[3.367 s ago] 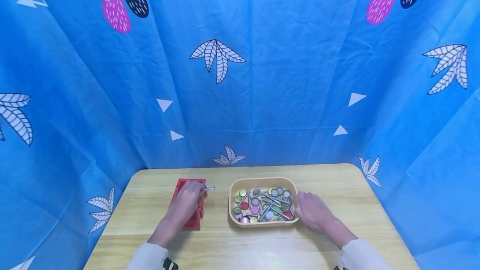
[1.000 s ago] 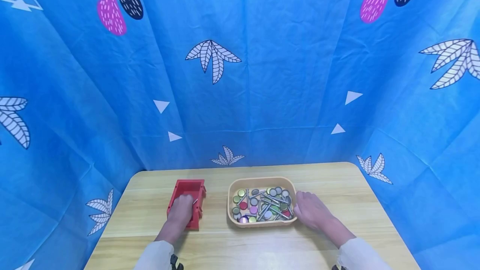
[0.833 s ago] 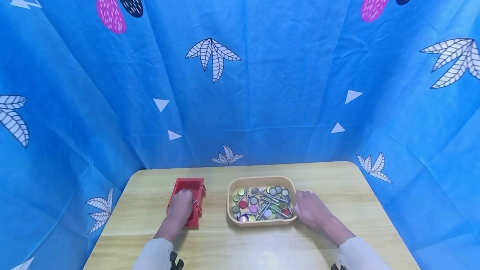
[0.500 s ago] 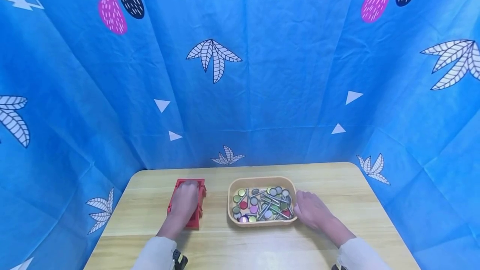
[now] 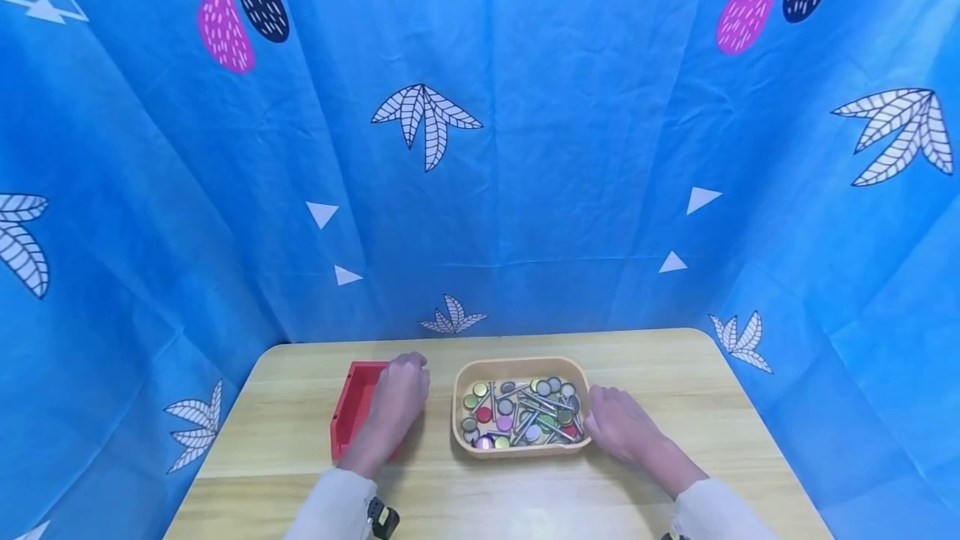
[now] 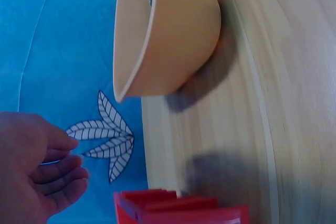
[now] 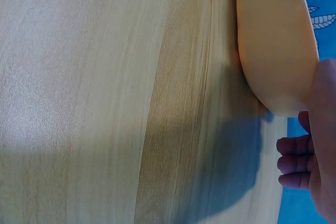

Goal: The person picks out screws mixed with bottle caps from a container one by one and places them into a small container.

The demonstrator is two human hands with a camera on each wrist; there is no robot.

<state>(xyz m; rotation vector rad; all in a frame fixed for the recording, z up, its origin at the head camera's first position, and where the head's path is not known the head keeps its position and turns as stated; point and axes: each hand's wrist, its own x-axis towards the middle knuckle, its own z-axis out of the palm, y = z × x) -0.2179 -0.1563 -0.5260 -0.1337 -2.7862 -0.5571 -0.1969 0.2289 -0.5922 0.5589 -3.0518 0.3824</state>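
Observation:
My left hand (image 5: 401,390) hovers over the right side of a red bin (image 5: 345,411). In the left wrist view that hand (image 6: 42,169) has loosely bent fingers with nothing between them, and the red bin's edge (image 6: 184,213) shows below. My right hand (image 5: 622,423) holds the right end of a beige tray (image 5: 461,432) of colored bottle caps (image 5: 504,422) and silver screws (image 5: 558,432). The right wrist view shows its thumb side at the rim of the tray (image 7: 273,45), other fingers (image 7: 294,163) curled beneath. The bin's right part is hidden by my left arm.
Both containers stand on a wooden table (image 5: 510,498), with a strip of bare wood between them. A blue patterned curtain (image 5: 562,190) hangs behind and at both sides of the table.
My left hand had a silver screw over the red bin, reached down into it, then came up and moved right without the screw. My right hand has stayed at the tray.

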